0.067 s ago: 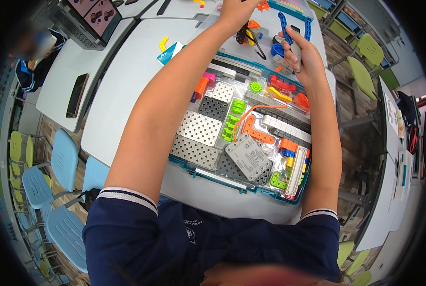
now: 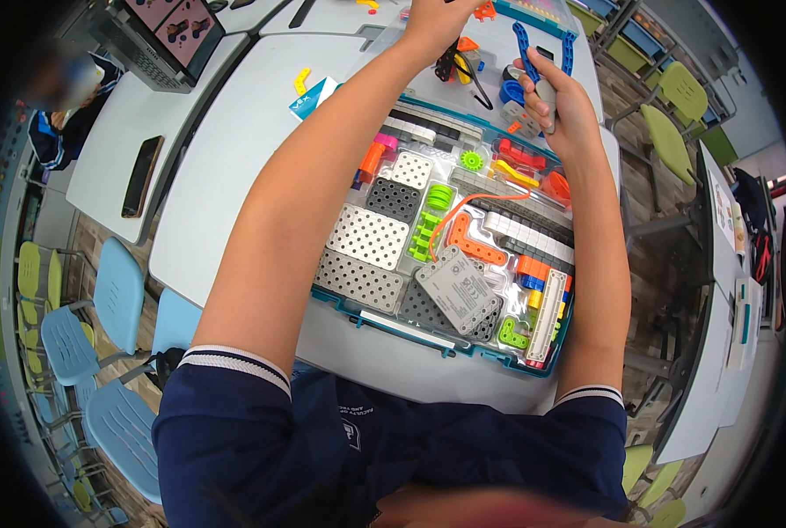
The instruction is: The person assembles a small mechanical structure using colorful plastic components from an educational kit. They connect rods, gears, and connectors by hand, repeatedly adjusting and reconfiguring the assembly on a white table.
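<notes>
Fingers of the right hand (image 2: 562,104) curl around a grey piece (image 2: 547,95); left hand's (image 2: 435,22) grip unclear, beyond the teal parts tray (image 2: 428,339).

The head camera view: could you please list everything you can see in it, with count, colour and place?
parts tray: one, teal rim, on the white table in front of the person, filled with building pieces
perforated plates: several, white and dark grey, left part of the tray
grey block: one, near the tray's front
green pieces: a few, tray centre
orange pieces: several, across the tray
blue strips: two, beyond the tray
white tables: several, pushed together
dark phone: one, on the left table
laptop: one, top left
chairs: several, pale blue at left, green at right
left hand: raised beyond the tray, fingers cut off at the top edge
right hand: closed on a small grey piece
</notes>
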A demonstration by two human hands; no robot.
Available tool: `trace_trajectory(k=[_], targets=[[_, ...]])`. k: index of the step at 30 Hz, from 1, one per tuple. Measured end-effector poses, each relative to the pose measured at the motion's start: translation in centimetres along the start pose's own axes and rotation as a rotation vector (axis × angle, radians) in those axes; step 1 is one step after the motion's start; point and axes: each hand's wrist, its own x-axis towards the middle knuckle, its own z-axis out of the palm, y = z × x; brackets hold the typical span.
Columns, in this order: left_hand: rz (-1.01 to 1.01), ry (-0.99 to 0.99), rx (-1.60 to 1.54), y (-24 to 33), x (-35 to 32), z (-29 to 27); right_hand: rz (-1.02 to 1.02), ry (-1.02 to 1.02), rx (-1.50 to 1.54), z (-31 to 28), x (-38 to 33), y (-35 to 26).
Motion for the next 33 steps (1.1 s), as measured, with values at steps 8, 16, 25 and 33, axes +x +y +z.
trace_trajectory(k=[8,16,25,33], targets=[[0.065,-0.042,-0.070,-0.2,1.0,-0.5,-0.004,0.008,-0.001,-0.2,0.6,-0.1],[-0.084,-0.164,-0.039,1.5,0.4,-1.0,-0.013,0.017,-0.004,-0.4,0.6,-0.1],[-0.037,-0.166,-0.017,1.8,0.3,-1.0,-0.008,0.028,-0.008,-0.6,0.9,0.1],[-0.092,-0.272,0.173,0.3,0.7,-1.8,0.001,0.030,-0.019,-0.6,0.8,0.0]])
